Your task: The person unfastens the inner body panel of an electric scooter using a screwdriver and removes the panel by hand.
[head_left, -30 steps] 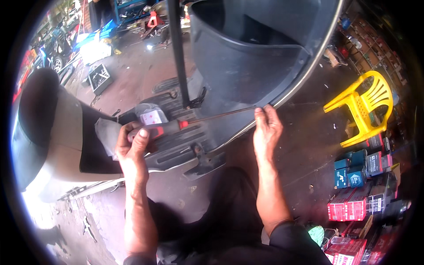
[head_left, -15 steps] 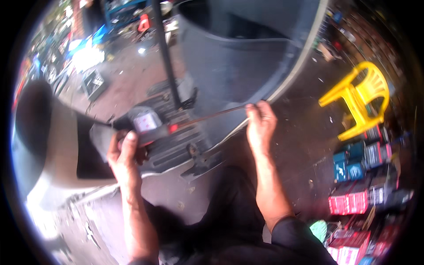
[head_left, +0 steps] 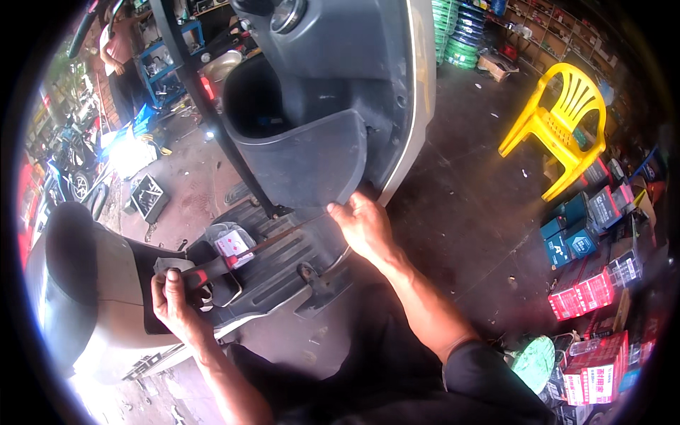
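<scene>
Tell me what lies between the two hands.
A screwdriver reaches from the left hand across to the right hand; the head view shows this.

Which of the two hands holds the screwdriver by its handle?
The left hand: it grips the screwdriver's dark and red handle. The right hand is instead at the far end of the thin shaft.
</scene>
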The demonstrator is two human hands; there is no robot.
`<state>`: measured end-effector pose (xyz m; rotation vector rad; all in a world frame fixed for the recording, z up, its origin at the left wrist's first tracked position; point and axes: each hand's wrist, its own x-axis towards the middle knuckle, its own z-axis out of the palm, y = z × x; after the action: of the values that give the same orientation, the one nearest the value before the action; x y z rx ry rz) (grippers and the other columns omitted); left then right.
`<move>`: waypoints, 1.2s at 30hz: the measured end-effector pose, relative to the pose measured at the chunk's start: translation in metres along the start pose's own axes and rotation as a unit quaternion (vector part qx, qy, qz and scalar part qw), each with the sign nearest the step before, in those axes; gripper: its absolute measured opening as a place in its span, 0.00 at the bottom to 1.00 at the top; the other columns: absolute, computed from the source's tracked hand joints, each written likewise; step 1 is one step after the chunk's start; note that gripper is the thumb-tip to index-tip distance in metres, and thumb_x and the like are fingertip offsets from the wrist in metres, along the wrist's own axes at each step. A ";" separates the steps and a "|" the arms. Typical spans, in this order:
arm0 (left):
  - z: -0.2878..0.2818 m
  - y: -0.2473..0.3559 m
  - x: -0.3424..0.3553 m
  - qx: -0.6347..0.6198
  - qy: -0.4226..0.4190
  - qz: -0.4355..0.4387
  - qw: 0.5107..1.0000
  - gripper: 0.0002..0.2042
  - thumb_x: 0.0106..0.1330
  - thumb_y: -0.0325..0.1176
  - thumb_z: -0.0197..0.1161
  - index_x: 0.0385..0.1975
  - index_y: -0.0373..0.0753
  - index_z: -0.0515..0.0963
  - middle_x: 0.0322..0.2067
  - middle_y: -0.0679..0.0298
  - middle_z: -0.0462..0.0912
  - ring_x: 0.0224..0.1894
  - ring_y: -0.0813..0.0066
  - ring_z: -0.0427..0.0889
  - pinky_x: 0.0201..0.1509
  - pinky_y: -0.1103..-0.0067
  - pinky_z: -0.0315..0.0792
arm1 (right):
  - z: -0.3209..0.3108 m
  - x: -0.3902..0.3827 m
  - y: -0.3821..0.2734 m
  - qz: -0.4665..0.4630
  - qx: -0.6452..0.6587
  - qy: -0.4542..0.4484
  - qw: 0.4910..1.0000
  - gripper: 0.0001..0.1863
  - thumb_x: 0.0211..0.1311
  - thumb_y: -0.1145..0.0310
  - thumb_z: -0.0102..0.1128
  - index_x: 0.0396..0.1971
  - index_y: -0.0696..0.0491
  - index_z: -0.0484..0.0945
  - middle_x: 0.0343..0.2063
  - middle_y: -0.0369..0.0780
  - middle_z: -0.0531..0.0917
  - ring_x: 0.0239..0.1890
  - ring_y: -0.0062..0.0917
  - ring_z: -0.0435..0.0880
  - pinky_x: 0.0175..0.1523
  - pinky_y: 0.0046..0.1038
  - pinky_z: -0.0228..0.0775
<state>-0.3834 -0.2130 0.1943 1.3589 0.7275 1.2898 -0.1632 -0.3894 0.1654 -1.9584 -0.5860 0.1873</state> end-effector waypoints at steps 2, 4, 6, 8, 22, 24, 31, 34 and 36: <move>-0.001 -0.004 -0.002 -0.001 -0.013 0.014 1.000 0.13 0.63 0.42 0.61 0.26 0.38 0.72 0.16 0.68 0.72 0.13 0.83 0.69 0.15 0.87 0.59 | 0.010 0.005 0.010 -0.014 0.064 0.026 0.998 0.16 0.61 0.70 0.58 0.48 0.58 0.75 0.44 0.43 0.82 0.46 0.25 0.79 0.52 0.27 0.67; -0.004 -0.004 -0.006 0.000 -0.018 -0.014 1.000 0.13 0.64 0.41 0.61 0.28 0.37 0.72 0.17 0.68 0.72 0.14 0.82 0.69 0.18 0.86 0.59 | 0.014 0.009 0.024 -0.022 0.092 0.028 0.995 0.16 0.61 0.71 0.57 0.48 0.59 0.74 0.44 0.42 0.82 0.46 0.23 0.78 0.52 0.26 0.67; 0.002 -0.003 -0.010 -0.011 -0.038 -0.036 0.999 0.12 0.64 0.40 0.60 0.30 0.37 0.73 0.18 0.68 0.72 0.16 0.82 0.70 0.21 0.86 0.61 | 0.006 0.011 0.025 -0.042 0.080 0.050 0.995 0.15 0.61 0.72 0.58 0.47 0.59 0.75 0.42 0.40 0.82 0.44 0.20 0.77 0.50 0.23 0.68; 0.008 -0.005 -0.012 -0.028 -0.050 -0.024 0.998 0.12 0.64 0.39 0.60 0.31 0.36 0.73 0.18 0.67 0.73 0.16 0.82 0.71 0.21 0.86 0.61 | -0.003 0.015 0.039 -0.060 0.074 0.068 0.993 0.15 0.60 0.64 0.60 0.46 0.53 0.76 0.40 0.44 0.83 0.45 0.35 0.82 0.48 0.31 0.71; -0.011 -0.009 0.002 0.011 0.001 -0.100 0.995 0.13 0.63 0.43 0.59 0.31 0.37 0.73 0.21 0.66 0.75 0.19 0.81 0.72 0.19 0.85 0.65 | 0.041 -0.008 0.039 -0.104 0.160 0.050 0.980 0.14 0.65 0.70 0.55 0.48 0.60 0.71 0.40 0.38 0.81 0.41 0.18 0.76 0.49 0.22 0.66; -0.011 -0.011 0.003 0.010 0.000 -0.106 0.994 0.13 0.63 0.43 0.59 0.31 0.38 0.74 0.21 0.66 0.75 0.20 0.81 0.72 0.19 0.85 0.66 | 0.036 -0.010 0.035 -0.076 0.122 0.055 0.988 0.15 0.65 0.71 0.55 0.48 0.60 0.70 0.40 0.38 0.81 0.41 0.18 0.75 0.49 0.22 0.66; -0.022 -0.008 0.010 0.065 0.043 -0.097 0.992 0.10 0.62 0.38 0.60 0.30 0.37 0.75 0.20 0.66 0.77 0.18 0.82 0.73 0.19 0.85 0.64 | 0.044 -0.005 0.049 -0.096 0.102 0.092 0.986 0.17 0.65 0.68 0.56 0.50 0.58 0.69 0.33 0.34 0.80 0.34 0.15 0.74 0.42 0.19 0.66; -0.030 -0.004 0.011 -0.014 0.031 -0.105 0.994 0.05 0.60 0.33 0.58 0.27 0.39 0.74 0.17 0.69 0.73 0.17 0.83 0.71 0.17 0.86 0.64 | 0.053 -0.009 0.044 -0.073 0.147 0.054 0.985 0.18 0.65 0.66 0.56 0.53 0.56 0.69 0.33 0.33 0.79 0.31 0.14 0.72 0.40 0.18 0.66; -0.032 -0.002 0.011 -0.030 0.031 -0.100 0.994 0.05 0.60 0.33 0.58 0.26 0.40 0.74 0.17 0.70 0.72 0.17 0.83 0.72 0.17 0.86 0.65 | 0.053 -0.010 0.043 -0.068 0.134 0.058 0.987 0.19 0.65 0.65 0.56 0.53 0.56 0.69 0.33 0.33 0.79 0.31 0.14 0.72 0.39 0.18 0.65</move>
<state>-0.4112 -0.1936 0.1901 1.1705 0.8396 1.1896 -0.1784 -0.3661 0.1025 -1.6508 -0.5837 0.0633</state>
